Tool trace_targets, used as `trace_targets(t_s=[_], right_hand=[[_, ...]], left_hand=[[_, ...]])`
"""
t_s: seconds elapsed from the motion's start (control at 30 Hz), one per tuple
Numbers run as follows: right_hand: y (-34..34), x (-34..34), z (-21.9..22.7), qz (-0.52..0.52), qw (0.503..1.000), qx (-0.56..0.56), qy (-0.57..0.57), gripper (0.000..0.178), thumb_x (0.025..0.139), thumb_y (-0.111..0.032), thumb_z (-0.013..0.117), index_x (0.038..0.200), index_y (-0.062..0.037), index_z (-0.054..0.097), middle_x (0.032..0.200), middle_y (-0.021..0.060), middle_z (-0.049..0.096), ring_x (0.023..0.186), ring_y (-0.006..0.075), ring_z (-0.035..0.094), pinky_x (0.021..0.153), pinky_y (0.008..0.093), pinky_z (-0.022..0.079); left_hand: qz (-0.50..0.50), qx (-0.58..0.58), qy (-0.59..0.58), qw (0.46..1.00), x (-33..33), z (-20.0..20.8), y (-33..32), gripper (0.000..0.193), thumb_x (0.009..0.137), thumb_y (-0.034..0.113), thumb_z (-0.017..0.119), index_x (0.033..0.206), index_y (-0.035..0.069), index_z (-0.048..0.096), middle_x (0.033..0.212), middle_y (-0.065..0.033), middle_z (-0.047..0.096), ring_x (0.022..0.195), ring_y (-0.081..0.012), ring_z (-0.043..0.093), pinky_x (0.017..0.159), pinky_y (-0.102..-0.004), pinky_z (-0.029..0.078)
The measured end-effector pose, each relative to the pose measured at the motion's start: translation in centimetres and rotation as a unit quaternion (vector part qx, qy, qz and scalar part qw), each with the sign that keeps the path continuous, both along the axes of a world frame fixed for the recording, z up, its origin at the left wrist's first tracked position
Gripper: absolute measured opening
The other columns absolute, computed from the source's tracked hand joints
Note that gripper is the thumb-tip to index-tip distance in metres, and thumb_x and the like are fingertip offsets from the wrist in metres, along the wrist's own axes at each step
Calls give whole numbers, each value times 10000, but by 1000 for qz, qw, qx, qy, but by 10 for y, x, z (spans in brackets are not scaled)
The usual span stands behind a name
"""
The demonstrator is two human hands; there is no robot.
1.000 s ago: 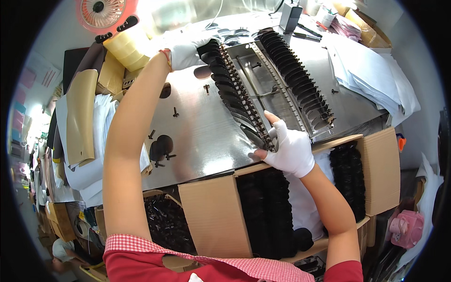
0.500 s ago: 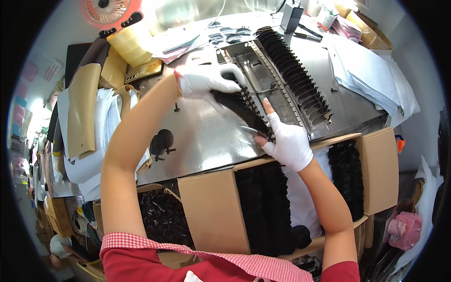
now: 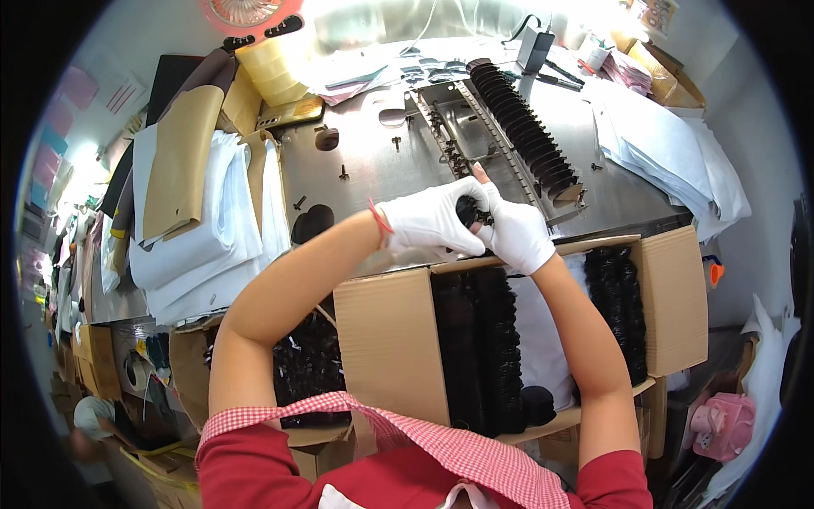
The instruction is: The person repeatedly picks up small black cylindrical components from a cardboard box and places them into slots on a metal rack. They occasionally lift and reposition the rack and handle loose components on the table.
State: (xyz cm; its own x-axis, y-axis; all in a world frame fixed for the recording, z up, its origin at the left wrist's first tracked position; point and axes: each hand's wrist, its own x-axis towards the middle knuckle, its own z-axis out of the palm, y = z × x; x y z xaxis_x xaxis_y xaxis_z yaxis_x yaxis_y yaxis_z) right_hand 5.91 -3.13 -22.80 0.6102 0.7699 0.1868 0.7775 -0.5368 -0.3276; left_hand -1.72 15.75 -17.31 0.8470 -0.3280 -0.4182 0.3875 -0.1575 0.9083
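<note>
Both my hands wear white gloves and meet at the table's near edge. Between them is a bunch of dark, thin, lens-shaped pieces [image 3: 466, 210], mostly hidden by the gloves. My left hand [image 3: 431, 219] curls round the bunch from the left. My right hand [image 3: 519, 237] closes on its right end, with bare thumb and fingertip showing. Just beyond them lies a metal rack [image 3: 447, 92] with toothed rails; small dark clips line its left rail. Along its right side stands a long row of dark lens-shaped pieces [image 3: 521, 127].
Loose dark lenses [image 3: 314, 222] and small screw-like parts [image 3: 343, 173] lie on the metal table [image 3: 365, 199]. Paper sheets are piled left [image 3: 199, 246] and right [image 3: 653, 136]. Below the edge, an open cardboard box [image 3: 386, 339] holds stacked black pieces. A pink fan [image 3: 246, 10] stands behind.
My left hand has come down and right from the rack's left side, bringing the dark pieces together against my right hand. A strip of them spread along the rail has left it.
</note>
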Motion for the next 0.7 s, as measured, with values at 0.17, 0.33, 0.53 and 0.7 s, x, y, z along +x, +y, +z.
trace_targets(t_s=[0.17, 0.33, 0.53, 0.7], right_hand=[[4, 1, 15, 27, 999, -16, 40, 915, 842, -311, 697, 1582, -73, 215, 1068, 241, 673, 848, 370, 690, 759, 403, 552], [20, 26, 78, 160, 986, -8, 46, 1017, 672, -257, 756, 1537, 4, 289, 1428, 244, 441, 1312, 391, 440, 1121, 412, 361], [165, 50, 72, 157, 961, -171, -149, 378, 812, -280, 699, 1114, -53, 707, 1059, 190, 694, 1009, 327, 652, 879, 424, 510], [241, 82, 30, 114, 931, -221, -268, 344, 820, -277, 676, 1062, -44, 747, 1121, 219, 689, 1080, 347, 651, 931, 414, 507]], left_hand=[[107, 323, -363, 867, -24, -20, -40, 236, 773, 76, 680, 1001, 104, 622, 934, -161, 665, 875, -356, 645, 788, -420, 534], [250, 294, -489, 782, -64, -29, -19, 205, 747, 7, 686, 932, 83, 639, 887, -103, 672, 840, -285, 633, 833, -359, 529], [352, 350, -393, 774, -173, -40, 30, 195, 719, -79, 679, 862, 46, 632, 861, -72, 683, 840, -203, 637, 889, -311, 494], [425, 421, -237, 766, -284, -69, 42, 178, 689, -57, 701, 814, 57, 646, 900, -94, 706, 865, -246, 656, 824, -328, 524]])
